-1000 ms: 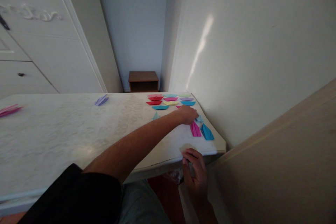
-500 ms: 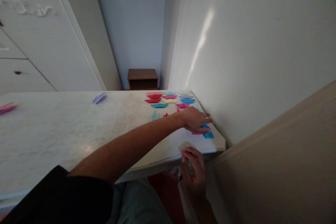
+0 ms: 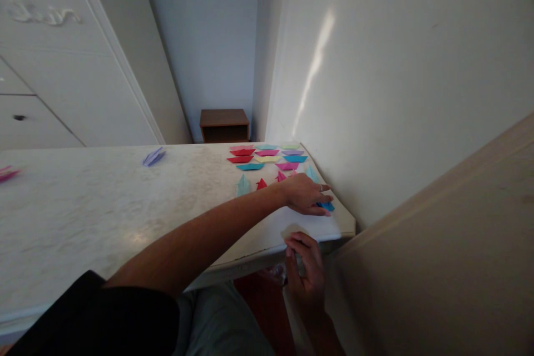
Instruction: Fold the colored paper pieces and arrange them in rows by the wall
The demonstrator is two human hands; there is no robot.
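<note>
My left hand [image 3: 306, 194] reaches across the right end of the table with its fingers stretched out. Its fingertips rest on or just over a blue folded paper piece [image 3: 328, 206], which they partly cover. Just beyond the knuckles lies a light blue folded paper [image 3: 312, 173]. Red [image 3: 261, 184] and pink [image 3: 280, 177] paper figures show behind my wrist. Below, at the table's front edge, my right hand [image 3: 305, 267] has thumb and fingers pinched together. A pale patch [image 3: 294, 229] lies at its fingertips; whether it is paper or shadow is unclear.
Several paper boats, such as a teal one [image 3: 250, 167], lie in rows at the far right corner of the white table [image 3: 83, 217]. Farther left are a purple paper bundle [image 3: 154, 157] and a pink one [image 3: 7, 174]. A wall [image 3: 375, 94] borders the right side.
My left hand has drawn slightly back over the blue piece, which has shifted a little away from the front edge. A pink piece beside it is now hidden. My right hand stays pinched.
</note>
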